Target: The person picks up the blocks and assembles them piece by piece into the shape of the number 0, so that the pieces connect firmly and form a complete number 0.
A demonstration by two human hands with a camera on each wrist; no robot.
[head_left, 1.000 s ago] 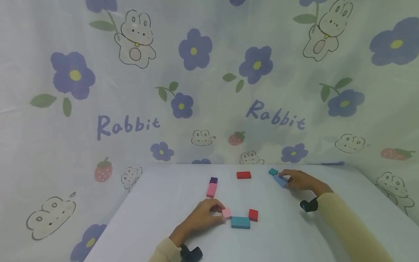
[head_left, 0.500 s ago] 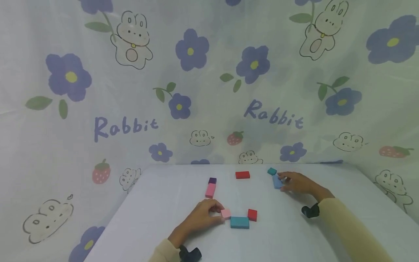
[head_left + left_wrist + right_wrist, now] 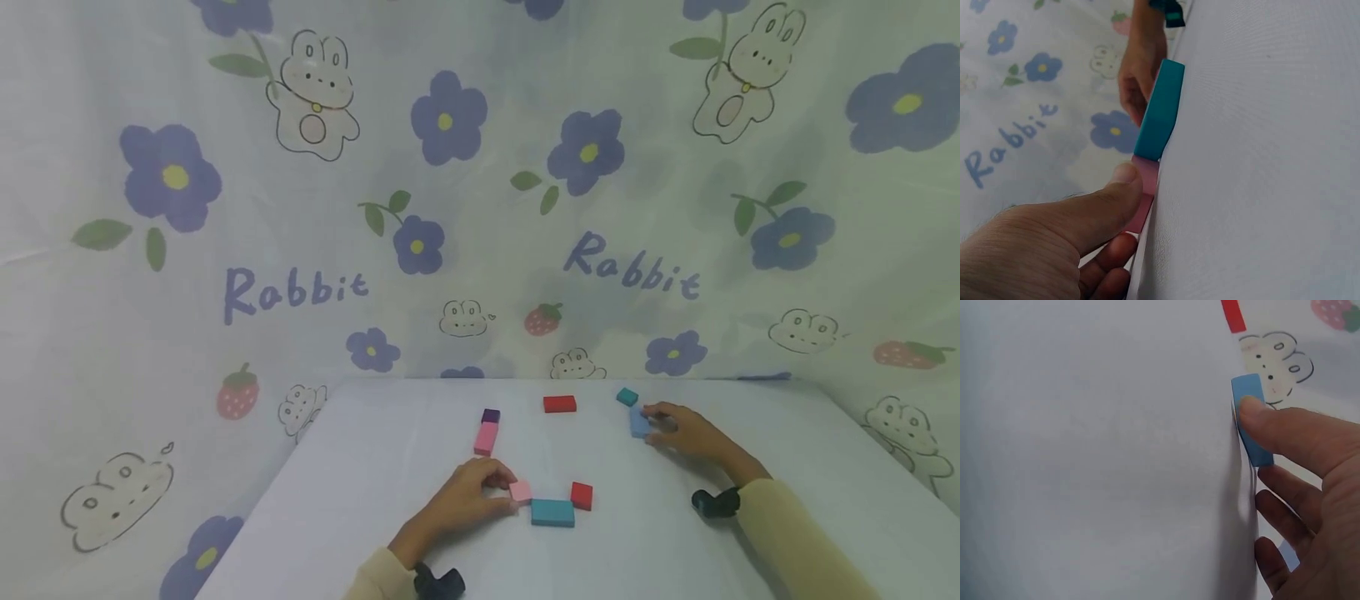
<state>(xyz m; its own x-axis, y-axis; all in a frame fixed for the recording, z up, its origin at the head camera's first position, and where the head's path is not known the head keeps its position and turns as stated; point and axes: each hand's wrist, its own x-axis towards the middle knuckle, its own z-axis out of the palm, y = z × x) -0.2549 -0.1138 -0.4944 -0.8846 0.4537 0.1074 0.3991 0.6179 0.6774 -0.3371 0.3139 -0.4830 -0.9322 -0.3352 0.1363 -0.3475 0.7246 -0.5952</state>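
My left hand (image 3: 472, 497) pinches a pale pink cube (image 3: 520, 492) between thumb and fingers. That cube sits against the left end of a teal rectangular block (image 3: 552, 512), whose right back corner has a red cube (image 3: 582, 496) beside it. Farther right, my right hand (image 3: 688, 435) holds a light blue rectangular block (image 3: 639, 422) by its two ends, the thumb (image 3: 1254, 411) at the near one. In the right wrist view the thumb covers part of the blue block (image 3: 1249, 387). Just behind this block lies a small teal block (image 3: 627, 397), slightly apart from it.
At the back middle lies a red rectangular block (image 3: 559, 404). Left of it a dark purple cube (image 3: 491, 416) touches a pink rectangular block (image 3: 486, 437). The white table (image 3: 360, 467) ends at a rabbit-print curtain (image 3: 480, 208).
My right hand has turned the light blue block from a slant to nearly straight front-to-back, and has shifted slightly around it. My left hand stays at the pink cube.
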